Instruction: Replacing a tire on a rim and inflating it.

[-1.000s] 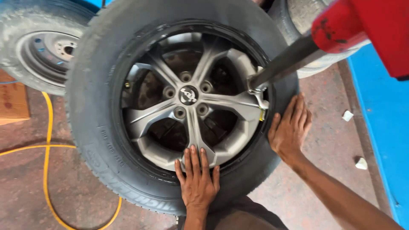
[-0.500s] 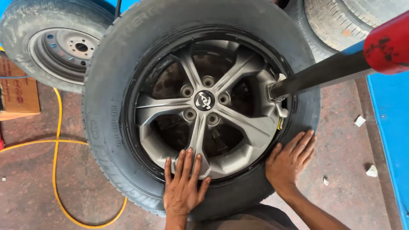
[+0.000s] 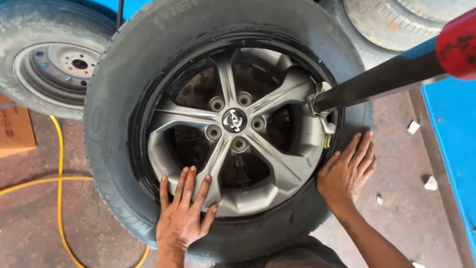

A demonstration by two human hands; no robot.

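Head view, looking down. A tyre is shown lying flat around a grey five-spoke rim at the centre of the scene. The left hand is laid flat on the near edge of the rim, palm down, fingers spread wide and gripping nothing. The right hand is pressed flat on the tyre sidewall at the right, just beside the rim edge, fingers extended and slightly apart, likewise holding nothing. A dark bar with a red end reaches in from the far right; its tip meets the rim edge at a small metal head, just beyond the right hand. Whether the tip touches the bead cannot be told.

As to progress, the tyre is judged to be already around the rim, with a dark band of bead seen close against the rim edge nearly all the way round. What is left cannot be settled from this view, since the bead beside the metal head is partly hidden.

A second wheel lies at the far left, another tyre at the far right. A yellow hose runs over the floor on the left, beside a cardboard box.
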